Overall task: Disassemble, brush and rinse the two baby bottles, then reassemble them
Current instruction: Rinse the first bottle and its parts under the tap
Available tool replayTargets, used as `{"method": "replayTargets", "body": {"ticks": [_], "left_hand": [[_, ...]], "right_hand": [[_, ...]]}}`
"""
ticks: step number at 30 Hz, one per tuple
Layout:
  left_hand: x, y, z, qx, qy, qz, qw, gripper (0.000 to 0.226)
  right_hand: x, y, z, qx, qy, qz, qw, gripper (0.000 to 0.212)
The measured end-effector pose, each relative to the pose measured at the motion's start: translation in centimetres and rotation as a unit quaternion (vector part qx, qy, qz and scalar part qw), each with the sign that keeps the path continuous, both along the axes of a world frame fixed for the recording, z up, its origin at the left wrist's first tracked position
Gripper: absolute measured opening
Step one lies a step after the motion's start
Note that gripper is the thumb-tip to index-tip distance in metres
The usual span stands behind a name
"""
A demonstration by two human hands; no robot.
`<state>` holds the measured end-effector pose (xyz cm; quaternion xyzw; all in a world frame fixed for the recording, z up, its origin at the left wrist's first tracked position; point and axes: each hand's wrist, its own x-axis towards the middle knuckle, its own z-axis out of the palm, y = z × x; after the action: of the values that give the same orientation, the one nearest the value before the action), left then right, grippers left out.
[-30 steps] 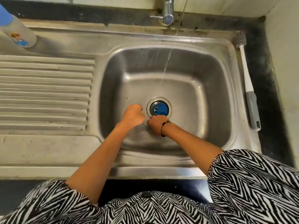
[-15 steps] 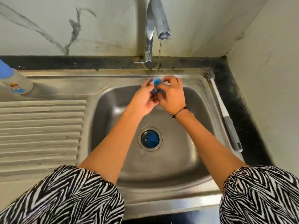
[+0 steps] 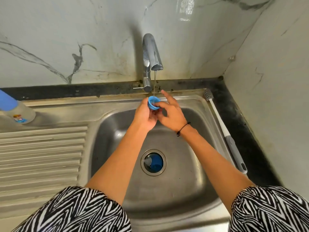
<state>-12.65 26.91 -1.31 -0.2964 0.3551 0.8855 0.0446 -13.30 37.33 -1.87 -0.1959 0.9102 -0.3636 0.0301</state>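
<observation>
Blue collar (image 3: 153,104): one, gripped by left hand (image 3: 145,115) | right hand (image 3: 170,114) pinching it | brush (image 3: 224,129): one

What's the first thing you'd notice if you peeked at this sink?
Two hands meet over the sink basin: the left hand holds a small blue ring under a thin trickle from the tap, and the right hand pinches its edge. More blue parts sit in the drain, and a long bottle brush lies along the sink's right rim.
</observation>
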Motion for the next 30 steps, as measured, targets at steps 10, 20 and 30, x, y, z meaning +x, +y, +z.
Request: {"method": "replayTargets", "body": {"ticks": [10,20,30], "left_hand": [[0.9,-0.8,-0.5,-0.231,0.186,0.012,0.955,0.03],[0.4,-1.0,2.5,-0.188,0.022,-0.004,0.982,0.024],[0.6,-1.1,3.0,-0.142,0.002,0.013,0.99,0.037]], "right_hand": [[0.1,-4.2,3.1,-0.439,-0.275,-0.22,0.826,0.02],[1.2,-4.9,1.4,-0.23,-0.044,-0.146,0.961,0.033],[2.1,-4.7,1.8,-0.186,0.012,-0.064,0.98,0.038]]}}
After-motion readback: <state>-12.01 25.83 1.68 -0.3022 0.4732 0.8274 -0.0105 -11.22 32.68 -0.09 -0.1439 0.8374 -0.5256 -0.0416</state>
